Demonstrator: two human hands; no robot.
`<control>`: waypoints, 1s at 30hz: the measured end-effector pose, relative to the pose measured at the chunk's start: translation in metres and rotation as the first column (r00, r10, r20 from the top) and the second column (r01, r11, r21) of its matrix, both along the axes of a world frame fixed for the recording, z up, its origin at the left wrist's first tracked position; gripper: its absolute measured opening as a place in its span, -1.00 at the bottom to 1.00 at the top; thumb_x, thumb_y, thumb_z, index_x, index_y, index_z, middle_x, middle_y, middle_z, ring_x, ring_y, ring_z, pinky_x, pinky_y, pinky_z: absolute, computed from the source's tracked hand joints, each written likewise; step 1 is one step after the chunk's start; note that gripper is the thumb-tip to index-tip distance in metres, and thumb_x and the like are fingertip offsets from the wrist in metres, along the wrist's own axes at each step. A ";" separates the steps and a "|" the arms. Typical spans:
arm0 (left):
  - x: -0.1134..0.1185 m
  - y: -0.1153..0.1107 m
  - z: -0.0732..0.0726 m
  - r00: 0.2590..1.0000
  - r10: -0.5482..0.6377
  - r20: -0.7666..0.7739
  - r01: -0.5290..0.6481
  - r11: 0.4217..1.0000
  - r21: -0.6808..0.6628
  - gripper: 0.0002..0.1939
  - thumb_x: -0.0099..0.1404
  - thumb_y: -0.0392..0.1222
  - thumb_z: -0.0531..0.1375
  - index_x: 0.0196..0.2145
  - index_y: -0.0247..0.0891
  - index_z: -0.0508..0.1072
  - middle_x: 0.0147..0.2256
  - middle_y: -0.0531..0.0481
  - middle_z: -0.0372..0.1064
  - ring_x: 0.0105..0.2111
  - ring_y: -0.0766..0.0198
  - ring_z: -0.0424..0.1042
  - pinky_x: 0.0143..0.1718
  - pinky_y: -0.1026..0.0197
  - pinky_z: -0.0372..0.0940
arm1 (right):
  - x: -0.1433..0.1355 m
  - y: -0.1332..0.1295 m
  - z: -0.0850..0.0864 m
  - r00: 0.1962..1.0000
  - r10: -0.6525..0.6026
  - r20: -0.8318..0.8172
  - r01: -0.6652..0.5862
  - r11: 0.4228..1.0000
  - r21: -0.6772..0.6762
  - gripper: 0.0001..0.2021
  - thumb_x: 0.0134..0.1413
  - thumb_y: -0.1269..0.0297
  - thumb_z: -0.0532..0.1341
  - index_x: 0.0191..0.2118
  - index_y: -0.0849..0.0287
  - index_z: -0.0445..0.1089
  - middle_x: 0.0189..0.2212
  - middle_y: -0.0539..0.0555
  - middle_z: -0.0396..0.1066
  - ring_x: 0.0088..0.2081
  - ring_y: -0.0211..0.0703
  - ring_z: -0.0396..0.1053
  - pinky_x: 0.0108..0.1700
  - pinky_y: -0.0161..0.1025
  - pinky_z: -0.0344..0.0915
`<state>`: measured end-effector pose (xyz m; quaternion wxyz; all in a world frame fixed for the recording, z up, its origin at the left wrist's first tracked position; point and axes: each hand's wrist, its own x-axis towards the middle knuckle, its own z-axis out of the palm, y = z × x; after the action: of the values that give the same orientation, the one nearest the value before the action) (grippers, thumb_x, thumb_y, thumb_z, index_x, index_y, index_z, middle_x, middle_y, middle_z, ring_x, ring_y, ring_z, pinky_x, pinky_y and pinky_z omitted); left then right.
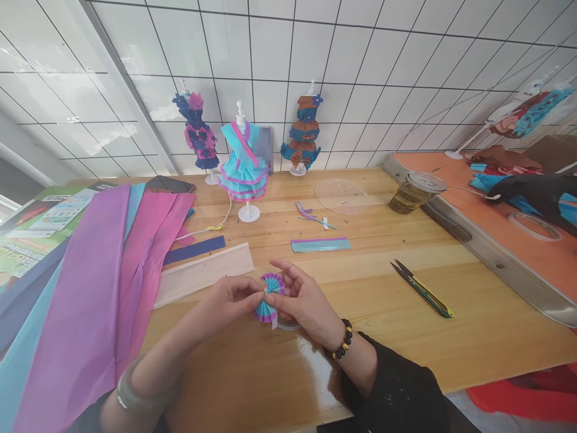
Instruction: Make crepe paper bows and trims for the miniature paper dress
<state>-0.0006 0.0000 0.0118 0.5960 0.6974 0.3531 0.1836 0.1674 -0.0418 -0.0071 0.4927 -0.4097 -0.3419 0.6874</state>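
Note:
A pleated paper bow [273,281], light blue with purple edges, is pinched at its middle between my two hands. My left hand [238,296] is closed, thumb and forefinger at the bow's centre from the left. From the other side my right hand [305,300] grips it, the thumb across the middle and the other fingers partly behind. Beneath my right hand lies a roll of tape [288,326], mostly hidden. Just beyond the hands is a folded light blue paper strip [321,245] with a purple edge.
Yellow-green thread snips [424,290] lie at right. Coloured paper sheets [85,270] cover the left side, with a white strip [207,273] beside them. Small dress stands [247,213] line the tiled wall. Further right are a lidded cup [408,195] and a clear disc [341,196].

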 end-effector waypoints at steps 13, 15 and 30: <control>-0.001 -0.003 0.014 0.983 0.040 -0.180 0.000 0.975 0.221 -0.69 0.26 -0.13 -0.03 -0.50 -0.28 0.40 -0.47 0.01 0.35 -0.44 0.29 0.28 -0.37 0.28 0.19 | -0.004 -0.003 -0.008 0.967 -0.072 0.243 0.040 0.990 0.136 -0.39 -0.17 0.28 0.31 0.06 0.10 0.13 -0.35 -0.04 0.19 -0.55 -0.46 0.12 -0.57 -0.43 0.13; -0.002 -0.004 0.014 0.967 0.097 -0.237 -0.029 0.961 0.275 -0.71 0.25 -0.13 -0.01 -0.49 -0.26 0.41 -0.46 0.02 0.39 -0.44 0.27 0.31 -0.36 0.28 0.19 | -0.005 -0.002 -0.007 0.960 -0.082 0.267 0.044 0.988 0.146 -0.39 -0.17 0.26 0.31 0.06 0.10 0.13 -0.36 -0.05 0.18 -0.55 -0.45 0.12 -0.57 -0.43 0.13; -0.002 -0.005 0.010 0.977 0.072 -0.200 -0.034 0.982 0.186 -0.79 0.18 -0.20 0.04 -0.49 -0.27 0.41 -0.47 0.00 0.40 -0.44 0.26 0.33 -0.36 0.24 0.23 | -0.009 -0.004 -0.013 0.872 -0.106 0.477 -0.046 0.954 0.297 -0.43 -0.06 0.28 0.22 0.12 0.02 0.09 -0.27 0.01 0.23 -0.54 -0.41 0.17 -0.45 -0.36 0.22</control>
<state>-0.0027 -0.0050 0.0223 0.4850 0.7544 0.4133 0.1576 0.1586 -0.0460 -0.0205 0.4574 -0.4958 -0.5486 0.4940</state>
